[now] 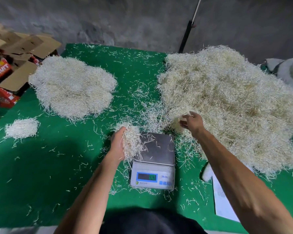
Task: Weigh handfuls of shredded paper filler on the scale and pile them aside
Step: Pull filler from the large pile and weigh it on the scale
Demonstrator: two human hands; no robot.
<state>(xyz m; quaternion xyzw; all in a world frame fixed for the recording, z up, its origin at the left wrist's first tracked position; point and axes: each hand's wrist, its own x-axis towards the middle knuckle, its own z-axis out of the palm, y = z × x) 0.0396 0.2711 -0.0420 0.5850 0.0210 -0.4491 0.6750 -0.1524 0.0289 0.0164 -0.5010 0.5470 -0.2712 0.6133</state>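
Note:
A small digital scale [156,152] with a steel pan and a lit display stands on the green table near me. My left hand [117,144] holds a handful of shredded paper [132,141] at the pan's left edge. My right hand [191,123] pinches a tuft of shreds at the near edge of the big loose heap [227,102] on the right. A flatter pile [73,85] lies at the back left, and a small separate pile [22,128] sits at the left.
Loose shreds are scattered over the green table [57,166]. Open cardboard boxes [15,65] with red cartons stand off the left edge. A white sheet of paper [222,200] lies by my right forearm. A dark pole [186,36] leans on the grey wall.

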